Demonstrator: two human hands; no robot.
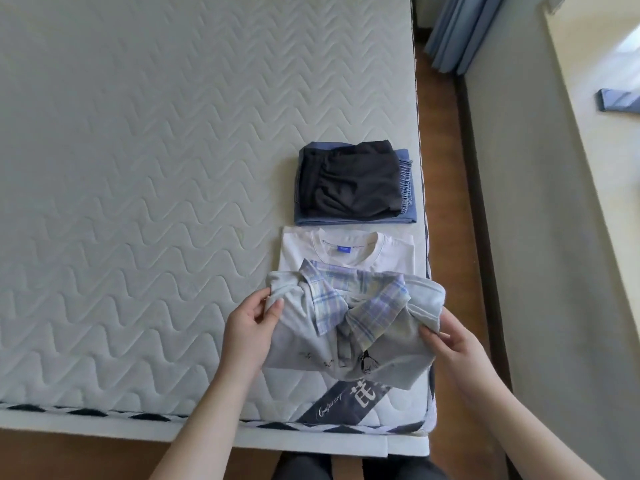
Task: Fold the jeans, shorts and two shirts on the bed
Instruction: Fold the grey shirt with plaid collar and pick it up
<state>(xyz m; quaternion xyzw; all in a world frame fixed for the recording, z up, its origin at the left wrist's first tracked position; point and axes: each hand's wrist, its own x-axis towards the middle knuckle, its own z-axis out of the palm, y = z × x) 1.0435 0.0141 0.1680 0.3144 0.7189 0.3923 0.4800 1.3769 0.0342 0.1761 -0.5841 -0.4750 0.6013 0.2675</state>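
**A:** ok so where's everything sitting right now?

**B:** All down at the near right corner of the bare quilted mattress (145,174). The folded jeans (353,220) are farthest back, with the black shorts (349,181) folded on top of them. Just in front is the white t-shirt (346,251), folded, collar facing up. The grey shirt with the plaid collar (346,327) is nearest, overlapping the white one's front edge.

**A:** and the hands?

**B:** Both are on the grey shirt. Left hand (249,330) pinches the left edge between thumb and fingers, right hand (453,341) has its fingers curled round the right edge. The shirt looks bunched up in the middle, collar rumpled.

**A:** anything else around?

**B:** Wood floor (446,237) beside the bed, blue curtain (460,29) up top right, and a mattress label (349,403) poking out under the grey shirt.
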